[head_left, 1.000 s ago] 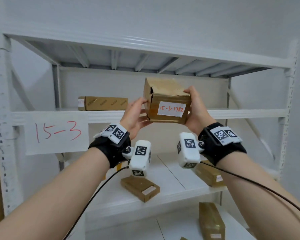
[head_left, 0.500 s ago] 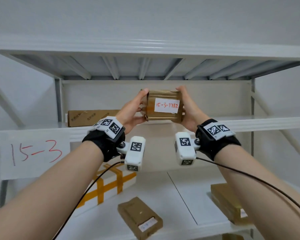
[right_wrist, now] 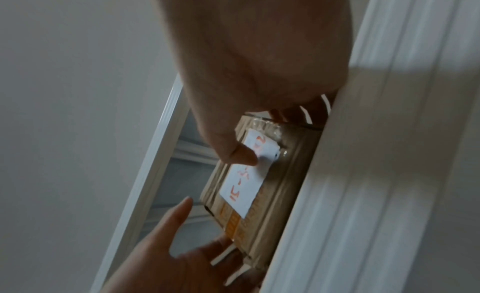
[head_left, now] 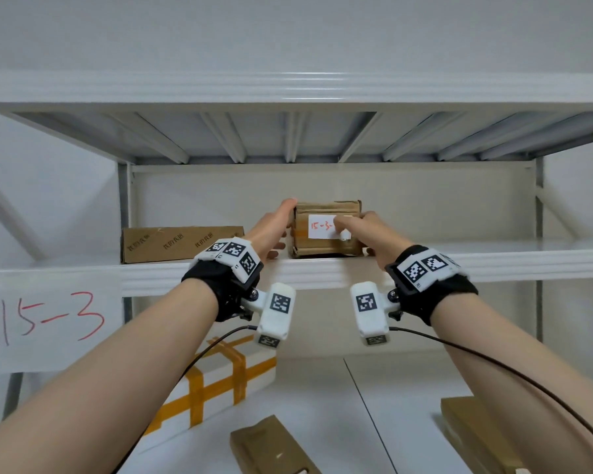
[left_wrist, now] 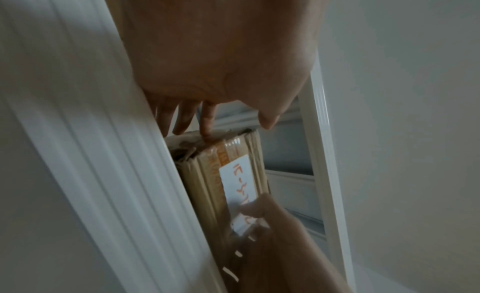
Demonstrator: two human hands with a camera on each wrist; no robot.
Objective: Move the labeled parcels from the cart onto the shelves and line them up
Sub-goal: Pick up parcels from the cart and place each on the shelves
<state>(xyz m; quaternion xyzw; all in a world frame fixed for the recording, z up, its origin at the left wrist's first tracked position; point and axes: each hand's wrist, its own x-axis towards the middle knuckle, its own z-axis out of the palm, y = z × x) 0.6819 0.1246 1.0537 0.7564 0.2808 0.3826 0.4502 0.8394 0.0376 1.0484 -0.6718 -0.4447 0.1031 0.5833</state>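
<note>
A brown cardboard parcel (head_left: 322, 247) with a white label reading 15-3 in red stands on the upper shelf (head_left: 493, 261), close to its front edge. My left hand (head_left: 281, 230) lies against the parcel's left side with straight fingers and the thumb up by the top corner. My right hand (head_left: 360, 227) holds the right side, its thumb pressed over the label's right end. In the left wrist view, straight fingertips (left_wrist: 205, 131) touch the parcel (left_wrist: 207, 174). In the right wrist view, my right thumb (right_wrist: 241, 153) covers part of the label on the parcel (right_wrist: 280, 184).
A flat brown box (head_left: 182, 242) lies on the same shelf to the left. A paper sign marked 15-3 (head_left: 52, 316) hangs on the shelf front. The shelf below holds a white parcel with orange tape (head_left: 219, 381) and two brown boxes (head_left: 271, 446) (head_left: 472, 432).
Both hands carried the parcel up and forward and set it down on the upper shelf. My right thumb has slid onto the label.
</note>
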